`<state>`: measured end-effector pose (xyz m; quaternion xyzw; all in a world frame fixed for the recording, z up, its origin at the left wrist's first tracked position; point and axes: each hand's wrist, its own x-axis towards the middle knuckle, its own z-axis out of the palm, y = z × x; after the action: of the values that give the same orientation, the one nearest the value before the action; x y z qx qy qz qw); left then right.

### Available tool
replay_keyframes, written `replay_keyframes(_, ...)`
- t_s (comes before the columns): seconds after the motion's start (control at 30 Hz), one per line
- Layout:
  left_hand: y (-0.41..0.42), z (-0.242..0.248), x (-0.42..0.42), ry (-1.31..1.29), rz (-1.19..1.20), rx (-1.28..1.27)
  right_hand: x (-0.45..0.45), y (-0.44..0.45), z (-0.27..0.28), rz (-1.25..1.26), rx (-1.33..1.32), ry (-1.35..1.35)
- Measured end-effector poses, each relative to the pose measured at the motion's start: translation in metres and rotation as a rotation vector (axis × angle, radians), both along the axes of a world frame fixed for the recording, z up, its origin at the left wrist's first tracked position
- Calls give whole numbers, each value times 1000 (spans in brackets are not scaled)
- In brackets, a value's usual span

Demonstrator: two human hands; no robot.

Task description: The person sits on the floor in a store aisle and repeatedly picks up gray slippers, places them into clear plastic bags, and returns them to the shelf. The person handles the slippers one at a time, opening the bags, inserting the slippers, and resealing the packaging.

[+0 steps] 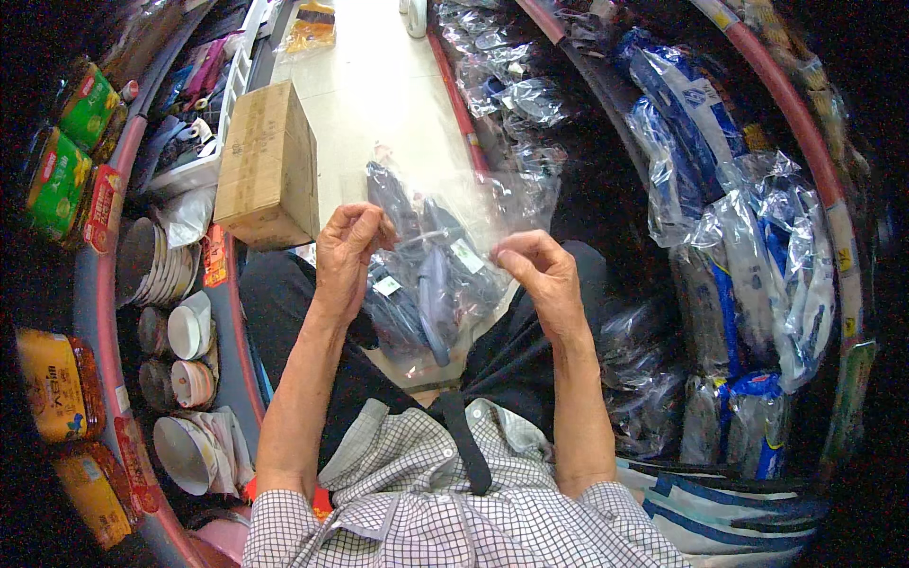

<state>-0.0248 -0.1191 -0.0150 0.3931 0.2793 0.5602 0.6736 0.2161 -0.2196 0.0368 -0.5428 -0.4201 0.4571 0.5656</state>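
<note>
Before me, between my knees, lies a large clear plastic bag (525, 192) with several dark slippers in it. A grey-blue slipper (434, 298) is among them, and a few carry small white tags (466, 255). My left hand (353, 252) pinches the bag's film at its left side, fingers curled. On the right, my right hand (543, 273) has thumb and fingertips together on the film, slightly blurred. The thin film hardly shows at the fingertips.
A cardboard box (259, 163) stands at the left by a white basket (231, 99). Stacked bowls (188, 454) and plates (145, 263) line the left shelf, with oil bottles (60, 383) above. Plastic-wrapped goods (760, 248) fill the right shelf; bagged footwear (525, 99) lies beyond the red rail (454, 99).
</note>
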Motion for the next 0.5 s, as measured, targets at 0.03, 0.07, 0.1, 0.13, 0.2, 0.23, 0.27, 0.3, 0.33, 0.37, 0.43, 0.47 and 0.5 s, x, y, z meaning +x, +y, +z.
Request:
replay_keyframes(0.03,1,-1,0,22,40,-2,3,3,-9,-24,-10,-20)
replay_keyframes(0.07,3,-4,-2,78,118,-5,5,5,-13,-48,-20,-39)
replay_keyframes(0.1,4,-8,-5,77,131,-16,4,6,-14,-62,9,-38)
replay_keyframes(0.13,6,-12,-9,76,145,-28,3,8,-14,-76,37,-37)
replay_keyframes(0.2,7,-13,-11,14,141,-61,0,10,-15,-93,82,-49)
replay_keyframes(0.23,7,-9,-10,-47,124,-83,-1,12,-15,-102,108,17)
replay_keyframes(0.27,7,-5,-8,-109,106,-106,-2,14,-14,-111,135,83)
replay_keyframes(0.3,3,3,-2,-93,73,-124,-1,17,-13,-121,161,148)
replay_keyframes(0.33,-3,13,7,-76,39,-143,1,21,-14,-134,190,180)
replay_keyframes(0.37,-7,17,11,-60,5,-161,2,24,-12,-168,201,238)
replay_keyframes(0.43,-11,0,9,70,-108,-129,1,29,-8,-227,226,359)
replay_keyframes(0.47,-11,-9,6,115,-153,-137,-1,29,-5,-208,200,367)
replay_keyframes(0.5,-11,-11,6,159,-201,-147,-4,28,-2,-193,173,373)
